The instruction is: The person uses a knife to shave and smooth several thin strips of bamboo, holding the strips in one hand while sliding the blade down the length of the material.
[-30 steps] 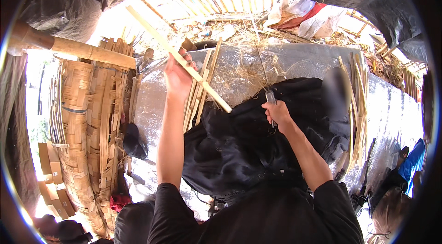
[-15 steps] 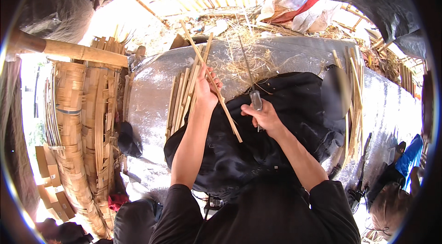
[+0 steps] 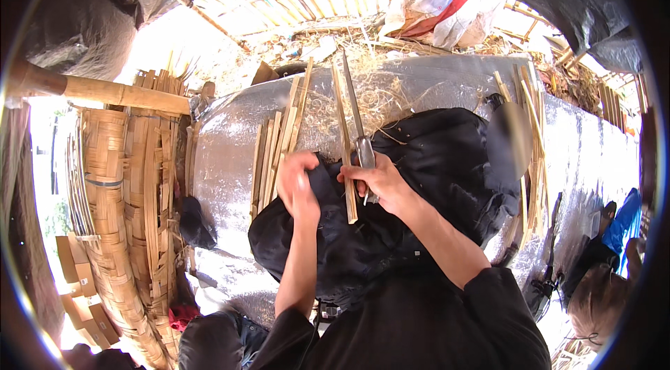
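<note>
In my right hand (image 3: 380,182) is a long, narrow-bladed knife (image 3: 354,108) with a grey handle, its point directed away from me. Just left of the blade, a pale bamboo strip (image 3: 343,126) stands nearly parallel to it. The strip's lower part passes by my right thumb and fingertips, which seem to pin it against the handle. My left hand (image 3: 299,189), blurred by motion, is apart from the strip with its fingers loosely curled and nothing visible in them. Black cloth (image 3: 440,161) covers my lap beneath both hands.
Bamboo strips (image 3: 278,150) lie to the left of my lap, and another bundle (image 3: 534,161) is on the right. Curly shavings (image 3: 380,94) lie on a silvery sheet (image 3: 223,133) ahead. Woven bamboo rolls (image 3: 105,195) stand at far left, near a horizontal pole (image 3: 129,93).
My left hand has let go of the bamboo strip and moved down. The strip has swung more upright beside the knife, against my right hand. The knife has shifted left.
</note>
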The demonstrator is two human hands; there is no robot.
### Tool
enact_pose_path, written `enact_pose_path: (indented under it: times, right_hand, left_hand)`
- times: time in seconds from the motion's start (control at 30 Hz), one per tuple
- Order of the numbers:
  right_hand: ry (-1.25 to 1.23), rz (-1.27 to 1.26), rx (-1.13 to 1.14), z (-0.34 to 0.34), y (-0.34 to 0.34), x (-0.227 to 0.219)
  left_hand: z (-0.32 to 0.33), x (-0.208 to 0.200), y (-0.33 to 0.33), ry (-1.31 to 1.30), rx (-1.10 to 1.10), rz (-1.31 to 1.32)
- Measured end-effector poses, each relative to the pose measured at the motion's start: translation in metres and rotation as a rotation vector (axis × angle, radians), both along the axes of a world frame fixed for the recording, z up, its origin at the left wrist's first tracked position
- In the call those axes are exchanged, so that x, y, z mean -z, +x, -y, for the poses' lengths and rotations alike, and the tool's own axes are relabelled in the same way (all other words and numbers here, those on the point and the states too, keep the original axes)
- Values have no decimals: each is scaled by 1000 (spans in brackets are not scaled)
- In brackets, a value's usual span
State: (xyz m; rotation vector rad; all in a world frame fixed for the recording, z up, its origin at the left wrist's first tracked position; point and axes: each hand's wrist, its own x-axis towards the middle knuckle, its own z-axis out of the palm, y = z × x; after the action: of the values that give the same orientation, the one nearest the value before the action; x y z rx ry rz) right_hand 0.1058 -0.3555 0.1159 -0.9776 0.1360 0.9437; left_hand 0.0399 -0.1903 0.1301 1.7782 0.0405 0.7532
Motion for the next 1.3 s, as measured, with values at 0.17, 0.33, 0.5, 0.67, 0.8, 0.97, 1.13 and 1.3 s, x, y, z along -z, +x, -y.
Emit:
enact_pose_path:
  times: [0.17,0.33,0.5,0.67,0.8,0.97,1.13,1.3]
  right_hand:
    - [179,-108,-12,-8,5,-12]
    - [217,-10,22,-21,-4,-37]
    - [-82,178,-62,0,2,-60]
    - [-115,434,-12,22,-2,-37]
    - [-358,368,-170,27,-3,-54]
    - [-455,677,-132,28,2,-42]
    - [-592,784,-78,30,7,-46]
    - [-360,826,-37,14,7,-61]
  left_hand:
    - [34,-51,-21,317,324,131]
    - [35,-63,-8,182,441,198]
    - [19,-109,-16,-279,299,348]
    - [1,-168,3,-322,296,409]
    - [3,-162,29,-395,192,393]
    - [17,-161,58,-474,46,342]
    - [18,-148,59,-608,316,384]
    - [35,-135,68,-423,341,415]
